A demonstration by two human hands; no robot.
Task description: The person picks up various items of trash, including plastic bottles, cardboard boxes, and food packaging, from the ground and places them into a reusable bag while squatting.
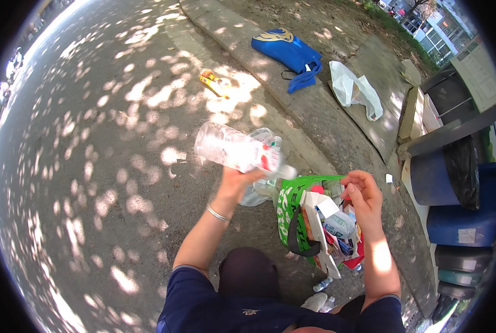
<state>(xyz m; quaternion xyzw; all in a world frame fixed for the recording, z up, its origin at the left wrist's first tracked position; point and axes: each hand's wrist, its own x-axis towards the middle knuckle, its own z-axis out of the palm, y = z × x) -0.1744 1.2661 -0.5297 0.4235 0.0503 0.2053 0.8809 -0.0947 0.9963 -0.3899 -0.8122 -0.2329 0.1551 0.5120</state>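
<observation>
My left hand, with a band on its wrist, grips a large clear plastic bottle with a red-and-white label. The bottle is blurred and lies tilted, its neck towards the bag. Behind it more clear plastic bottles show, partly hidden. My right hand is at the far rim of a green-and-white shopping bag, fingers curled; whether they pinch the rim cannot be told. The bag is packed with cardboard, a crumpled clear plastic bottle and mixed papers and packaging.
A yellow bottle lies on the sunlit asphalt. On the kerb are a blue bag and a white plastic bag, the latter on a flat board. Blue bins line the right. A small bottle lies near my body.
</observation>
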